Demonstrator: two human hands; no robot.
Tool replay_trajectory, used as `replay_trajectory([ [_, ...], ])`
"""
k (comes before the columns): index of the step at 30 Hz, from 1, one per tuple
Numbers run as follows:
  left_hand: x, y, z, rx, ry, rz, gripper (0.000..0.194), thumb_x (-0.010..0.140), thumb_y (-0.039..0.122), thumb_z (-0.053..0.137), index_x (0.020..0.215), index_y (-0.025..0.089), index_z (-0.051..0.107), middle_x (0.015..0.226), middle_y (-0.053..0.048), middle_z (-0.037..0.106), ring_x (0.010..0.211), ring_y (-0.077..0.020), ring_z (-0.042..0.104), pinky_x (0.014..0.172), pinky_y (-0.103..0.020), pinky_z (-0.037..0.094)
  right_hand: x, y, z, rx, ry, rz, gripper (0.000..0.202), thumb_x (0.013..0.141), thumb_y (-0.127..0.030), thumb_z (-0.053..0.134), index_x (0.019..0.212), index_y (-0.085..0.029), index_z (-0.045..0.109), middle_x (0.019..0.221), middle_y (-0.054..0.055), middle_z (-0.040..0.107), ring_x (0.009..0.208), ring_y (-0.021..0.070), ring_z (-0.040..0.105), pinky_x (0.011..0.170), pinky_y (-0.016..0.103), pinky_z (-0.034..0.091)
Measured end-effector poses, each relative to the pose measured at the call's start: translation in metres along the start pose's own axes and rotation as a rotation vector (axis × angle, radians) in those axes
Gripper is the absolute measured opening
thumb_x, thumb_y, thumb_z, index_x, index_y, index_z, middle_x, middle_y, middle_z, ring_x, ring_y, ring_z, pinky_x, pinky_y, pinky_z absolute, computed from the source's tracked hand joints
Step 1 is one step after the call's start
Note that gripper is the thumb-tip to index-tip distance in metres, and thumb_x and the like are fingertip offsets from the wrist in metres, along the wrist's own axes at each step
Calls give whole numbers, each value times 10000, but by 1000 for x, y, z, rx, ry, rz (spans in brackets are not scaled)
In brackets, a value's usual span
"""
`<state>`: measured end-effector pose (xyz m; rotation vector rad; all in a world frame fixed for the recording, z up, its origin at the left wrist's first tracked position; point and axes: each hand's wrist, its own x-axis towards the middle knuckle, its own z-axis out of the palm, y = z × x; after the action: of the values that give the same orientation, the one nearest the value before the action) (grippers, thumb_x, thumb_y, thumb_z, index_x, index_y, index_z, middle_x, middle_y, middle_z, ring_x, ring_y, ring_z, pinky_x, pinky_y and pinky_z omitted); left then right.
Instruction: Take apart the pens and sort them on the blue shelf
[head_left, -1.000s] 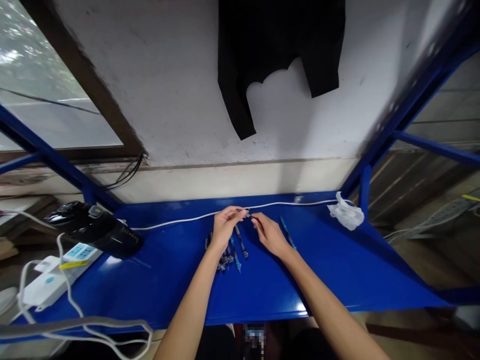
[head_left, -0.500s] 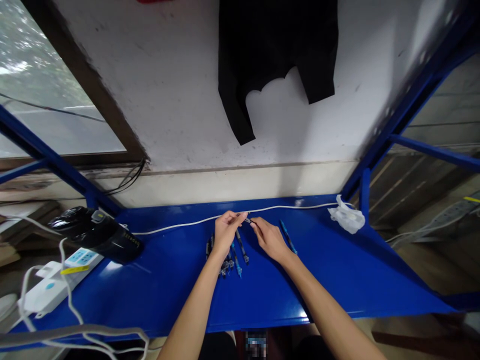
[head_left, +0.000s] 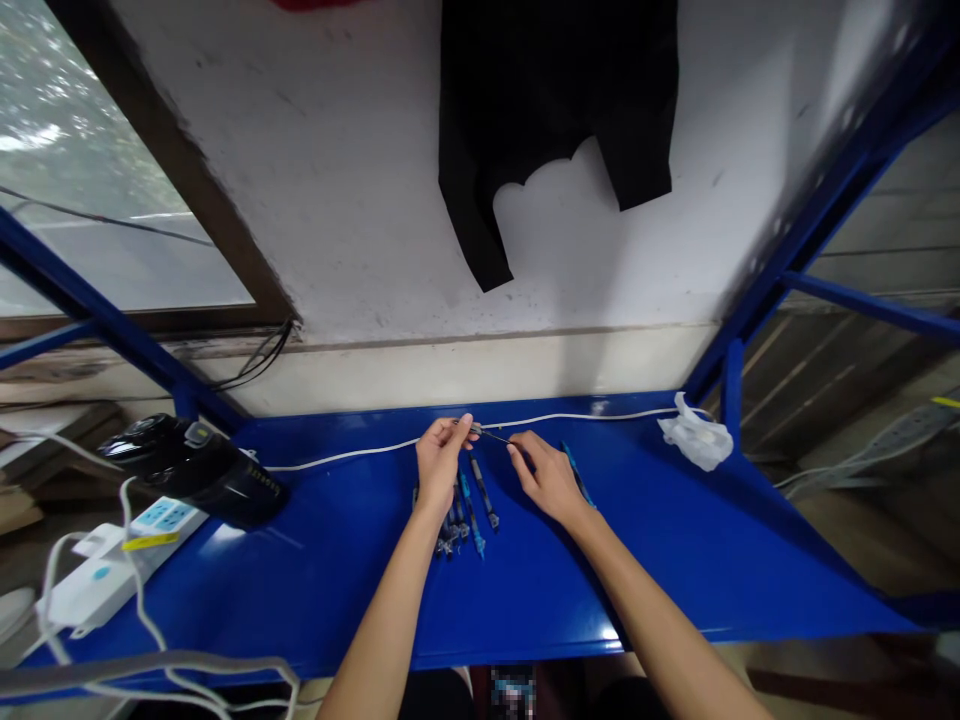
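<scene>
From here I have the left hand (head_left: 441,462) pinched on a slim greyish pen (head_left: 474,429); a thin, straight dark rod (head_left: 495,437) spans to the right hand (head_left: 546,474), clamped on its end. Below the left grip lie black and blue pens (head_left: 484,492).

And here's the blue table (head_left: 675,560), glossy, running wide, its front edge catching the light near the middle. Along the back edge goes a white cord (head_left: 375,450), reaching almost to the back right corner, where a crumpled white wad (head_left: 697,438) sits! Centre now: a dark pen (head_left: 483,492) beside a blue pen (head_left: 472,512), both slanting towards the front edge, more dark pens (head_left: 448,540) bunched to their left, partly hidden. Right of centre, another blue pen (head_left: 574,467), on its own. Over by the left edge, a black bottle (head_left: 217,485), and just beside it, a white power strip (head_left: 112,570)!
</scene>
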<state>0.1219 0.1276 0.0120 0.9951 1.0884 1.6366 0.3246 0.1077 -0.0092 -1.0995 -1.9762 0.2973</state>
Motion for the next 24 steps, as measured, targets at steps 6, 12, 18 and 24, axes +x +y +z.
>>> replay_trajectory([
  [6,6,1,-6,-167,136,13,420,810,511,942,990,159,800,1038,-127,844,822,-167,744,736,-259,549,1,-2,-2,-7,21,12,251,1168,-358,455,1167,-255,683,1022,54,748,831,208,712,733,323,502],
  [12,5,3,-5,-201,135,15,441,814,533,940,990,159,785,1022,-121,846,812,-165,757,744,-264,560,1,-1,-2,4,25,21,270,1169,-381,450,1160,-251,687,991,52,741,810,202,696,722,316,495],
  [18,5,-2,-6,-156,93,10,398,862,503,908,1038,171,779,1056,-120,853,839,-165,771,762,-261,562,1,-1,-2,14,21,21,270,1168,-391,447,1164,-265,686,1001,62,747,818,223,704,731,330,510],
  [24,0,-1,-1,-50,-8,11,409,880,535,883,1046,182,760,1011,-124,862,859,-209,807,783,-296,589,1,-2,-2,15,8,14,282,1170,-392,440,1173,-264,692,1010,71,750,831,226,713,742,329,531],
])
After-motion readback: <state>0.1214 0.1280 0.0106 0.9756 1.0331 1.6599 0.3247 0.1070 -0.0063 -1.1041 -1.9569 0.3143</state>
